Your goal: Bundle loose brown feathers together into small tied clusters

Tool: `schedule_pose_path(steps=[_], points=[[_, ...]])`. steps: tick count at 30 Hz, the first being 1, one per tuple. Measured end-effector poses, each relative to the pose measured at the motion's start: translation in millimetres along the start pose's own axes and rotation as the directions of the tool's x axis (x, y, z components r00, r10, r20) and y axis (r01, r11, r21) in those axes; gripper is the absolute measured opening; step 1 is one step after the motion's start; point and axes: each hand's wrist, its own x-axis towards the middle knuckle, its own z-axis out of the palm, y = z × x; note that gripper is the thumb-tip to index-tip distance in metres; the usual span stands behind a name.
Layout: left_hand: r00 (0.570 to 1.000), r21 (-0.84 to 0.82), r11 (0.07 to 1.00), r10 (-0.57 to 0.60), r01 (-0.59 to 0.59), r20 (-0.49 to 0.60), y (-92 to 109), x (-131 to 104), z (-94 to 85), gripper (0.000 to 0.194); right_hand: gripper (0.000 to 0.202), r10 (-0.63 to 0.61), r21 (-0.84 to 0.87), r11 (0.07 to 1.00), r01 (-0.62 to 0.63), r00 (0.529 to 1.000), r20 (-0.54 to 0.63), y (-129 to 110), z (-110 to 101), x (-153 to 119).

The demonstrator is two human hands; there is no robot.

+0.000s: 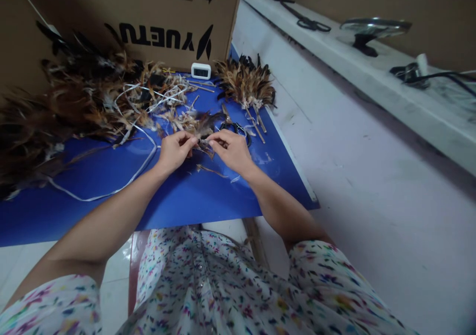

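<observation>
Above the blue table (178, 201), my left hand (174, 151) and my right hand (232, 151) face each other, closed in pinches. Between their fingertips is a small bunch of feathers (204, 126), dark and brownish, with its lower ends pointing toward me. Both hands appear to grip its base; the exact grip is partly hidden by the fingers. Just beyond my right hand lie black-handled scissors (235, 126), partly covered by it. A loose thin feather strip (211, 170) rests on the table below the hands.
Brown and black feathers (82, 92) heap up at the left, with a white cord (139, 171) trailing from them. Behind stand a cardboard box (159, 7) and a small white digital timer (201, 71). A feather bundle on sticks (245, 84) lies by the wall ledge (316, 47).
</observation>
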Motion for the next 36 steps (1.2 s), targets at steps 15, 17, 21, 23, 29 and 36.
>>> schedule_pose_path(steps=[15, 17, 21, 23, 29, 36], points=[[0.954, 0.615, 0.73, 0.249, -0.299, 0.168, 0.3, -10.3, 1.8, 0.015, 0.016, -0.03, -0.376, 0.924, 0.062, 0.995, 0.092, 0.1, 4.8, -5.5], [0.952, 0.676, 0.671, 0.237, -0.303, 0.191, 0.7, -11.8, 1.9, 0.019, 0.018, -0.022, -0.42, 0.905, 0.066, 0.994, 0.11, -1.2, 5.2, -5.9], [0.938, 0.753, 0.562, 0.248, -0.342, 0.241, 2.0, -13.5, 1.9, 0.025, 0.02, -0.034, -0.476, 0.874, 0.096, 0.99, 0.138, -1.7, 6.3, -7.2], [0.927, 0.778, 0.508, 0.257, -0.369, 0.272, 3.0, -13.9, 1.9, 0.026, 0.02, -0.041, -0.488, 0.866, 0.11, 0.988, 0.15, -1.3, 6.6, -7.8], [0.9, 0.816, 0.388, 0.262, -0.428, 0.348, 8.4, -14.9, 1.5, 0.026, 0.023, -0.056, -0.519, 0.842, 0.149, 0.98, 0.189, -1.4, 7.7, -9.0], [0.881, 0.81, 0.359, 0.282, -0.464, 0.38, 12.0, -16.3, 1.7, 0.026, 0.023, -0.039, -0.552, 0.819, 0.153, 0.976, 0.214, -5.1, 9.7, -9.5]])
